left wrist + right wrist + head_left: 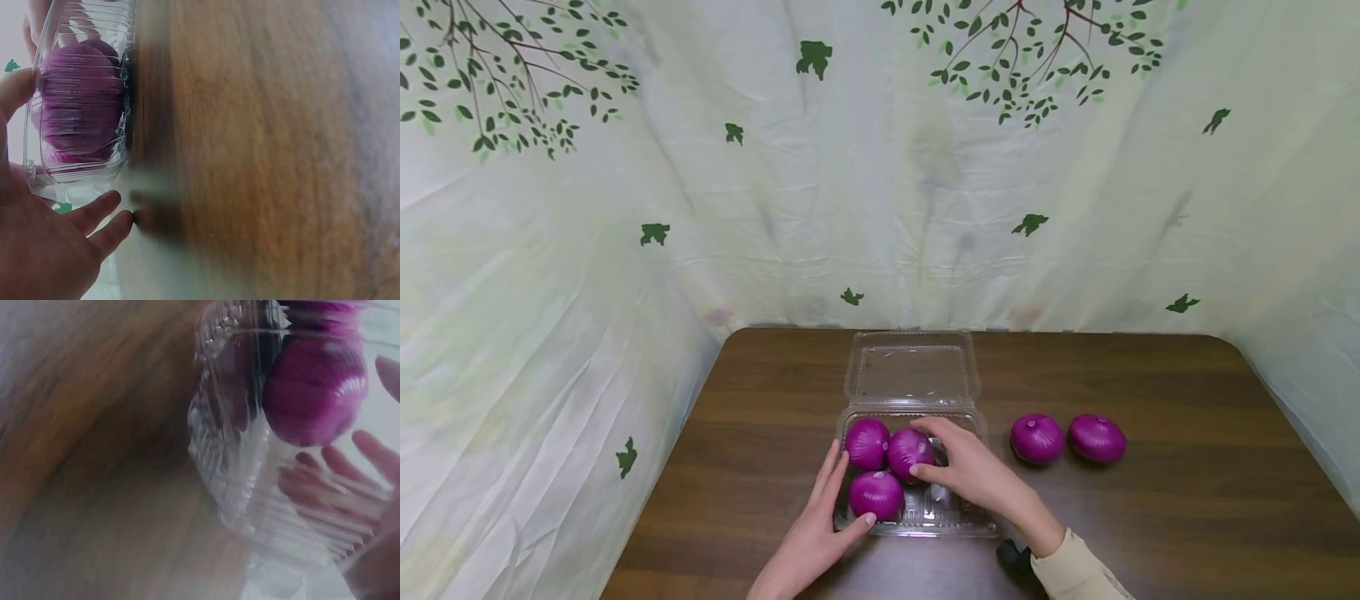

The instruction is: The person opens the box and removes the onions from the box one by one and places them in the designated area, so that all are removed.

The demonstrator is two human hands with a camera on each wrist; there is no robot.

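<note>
A hinged clear plastic container [936, 527] stands on the table with its lid [912, 375] folded back. Three purple onions sit inside: one at the back left [867, 444], one at the front left [876, 496], one beside them [907, 454]. My right hand [973, 468] reaches into the container, thumb and fingers spread around the rightmost onion. Through the clear wall, the right wrist view shows gaps between the fingertips and that onion [315, 390]. My left hand [812, 533] rests at the front left corner, straight fingers along the side; its thumb [17, 90] touches the rim.
Two more purple onions lie on the table right of the container, one nearer [1037, 439] and one farther right [1097, 438]. A small black object [1015, 557] shows by the right wrist. Behind the wooden table [1187, 467] hangs a leaf-printed cloth [880, 208].
</note>
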